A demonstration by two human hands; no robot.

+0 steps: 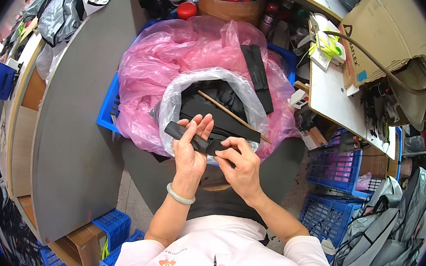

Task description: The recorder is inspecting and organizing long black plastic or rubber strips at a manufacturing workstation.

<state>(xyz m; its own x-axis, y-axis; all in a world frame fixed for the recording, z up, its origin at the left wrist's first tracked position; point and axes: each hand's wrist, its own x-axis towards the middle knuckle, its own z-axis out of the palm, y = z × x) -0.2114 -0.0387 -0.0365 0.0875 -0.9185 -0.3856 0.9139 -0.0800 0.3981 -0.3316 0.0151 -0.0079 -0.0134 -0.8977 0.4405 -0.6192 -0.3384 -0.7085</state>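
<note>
A dark, narrow piece that looks like a folded black fabric strip (174, 130) lies across my left hand (191, 149), whose fingers curl up around it with the thumb on top. At its other end, my right hand (241, 165) pinches the black material between thumb and fingertips. Both hands are above the near rim of a clear white plastic bag (175, 92). Inside the bag are several black fabric pieces (211, 102). A thin wooden stick (229, 113) rests slantwise over the bag's opening, its lower end near my right hand.
Pink plastic sheeting (145, 60) surrounds the bag inside a blue crate (106, 107). Another black strip (255, 71) lies on the pink sheeting. A grey panel (82, 110) stands at left. At right are a white table (332, 93), blue crates (325, 215) and silver-grey fabric (393, 232).
</note>
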